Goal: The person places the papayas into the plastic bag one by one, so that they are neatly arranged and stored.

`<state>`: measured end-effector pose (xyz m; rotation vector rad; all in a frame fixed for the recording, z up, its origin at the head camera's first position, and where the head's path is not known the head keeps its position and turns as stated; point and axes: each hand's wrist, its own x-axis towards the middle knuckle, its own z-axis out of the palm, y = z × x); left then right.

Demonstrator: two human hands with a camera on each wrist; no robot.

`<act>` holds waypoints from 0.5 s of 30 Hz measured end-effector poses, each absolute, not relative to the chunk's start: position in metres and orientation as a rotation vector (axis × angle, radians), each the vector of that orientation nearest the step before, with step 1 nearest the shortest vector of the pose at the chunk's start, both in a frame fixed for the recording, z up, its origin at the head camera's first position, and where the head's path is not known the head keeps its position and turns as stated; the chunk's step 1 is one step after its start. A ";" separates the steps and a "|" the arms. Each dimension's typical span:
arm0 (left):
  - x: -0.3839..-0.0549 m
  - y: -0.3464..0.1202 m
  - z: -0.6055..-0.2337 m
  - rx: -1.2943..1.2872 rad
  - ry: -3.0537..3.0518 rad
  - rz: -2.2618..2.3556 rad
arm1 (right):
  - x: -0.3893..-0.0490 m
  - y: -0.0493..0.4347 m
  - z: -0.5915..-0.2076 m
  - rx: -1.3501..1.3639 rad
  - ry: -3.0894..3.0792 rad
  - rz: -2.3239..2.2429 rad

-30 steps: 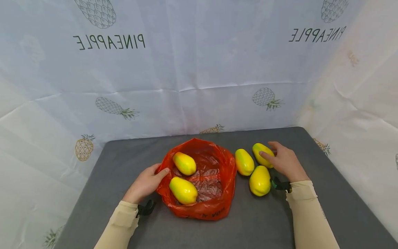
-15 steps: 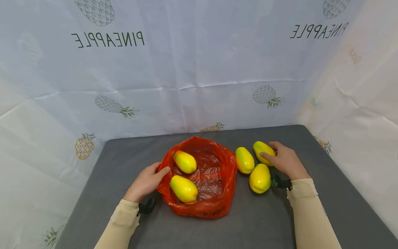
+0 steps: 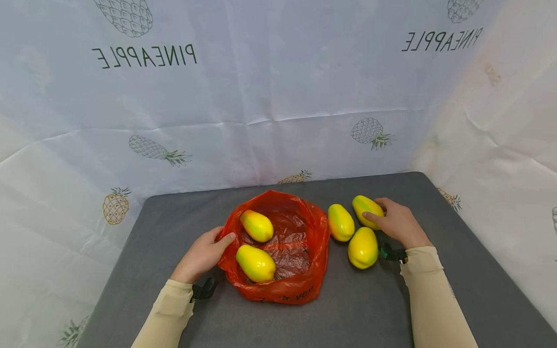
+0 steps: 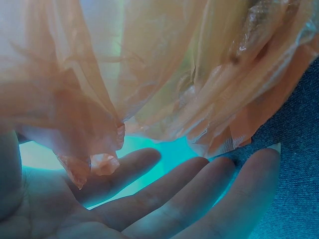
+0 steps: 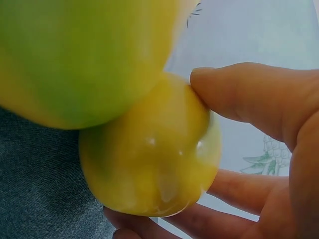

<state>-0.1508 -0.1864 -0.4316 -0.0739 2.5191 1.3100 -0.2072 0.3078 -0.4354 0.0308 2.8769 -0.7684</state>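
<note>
Gripping the far papaya was the right hand, its thumb laid across the near side and its fingers curved round the other side and underneath, open only as wide as the fruit between them. That papaya lay just left of the palm, near the table's back edge, its long axis slanting from far left to near right, so that one end pointed at the hand. Whether it bore fully on the table could not be told.

Leftward sat the red plastic bag, mouth upward. Between the two, a second papaya lay just beside the bag's right wall, slanted the same way but more steeply; a straight path from the gripped fruit to the bag crossed over it. A third papaya lay on the near side of both, close to the right wrist. The right hand was the nearer one to all three.

At the bag's opposite edge, the left hand held the rim between thumb and fingers, the fingers loosely extended outside the plastic. Within the bag, a fourth papaya and a fifth papaya both lay toward that left side.
</note>
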 end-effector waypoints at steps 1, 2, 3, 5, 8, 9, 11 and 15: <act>-0.151 -0.187 -0.432 -0.074 2.519 1.311 | -0.207 0.308 -0.436 0.028 2.877 -0.770; -0.151 -0.187 -0.432 -0.072 2.520 1.311 | -0.207 0.309 -0.436 0.025 2.879 -0.770; -0.151 -0.187 -0.432 -0.072 2.520 1.311 | -0.207 0.309 -0.436 0.022 2.880 -0.772; -0.151 -0.187 -0.433 -0.070 2.524 1.312 | -0.207 0.310 -0.437 0.013 2.884 -0.775; -0.151 -0.187 -0.434 -0.069 2.525 1.308 | -0.207 0.311 -0.438 0.009 2.886 -0.773; -0.151 -0.187 -0.434 -0.070 2.523 1.309 | -0.207 0.312 -0.439 0.009 2.886 -0.769; -0.151 -0.187 -0.434 -0.072 2.518 1.311 | -0.207 0.312 -0.439 0.013 2.886 -0.764; -0.150 -0.187 -0.434 -0.077 2.518 1.315 | -0.207 0.314 -0.438 0.019 2.888 -0.761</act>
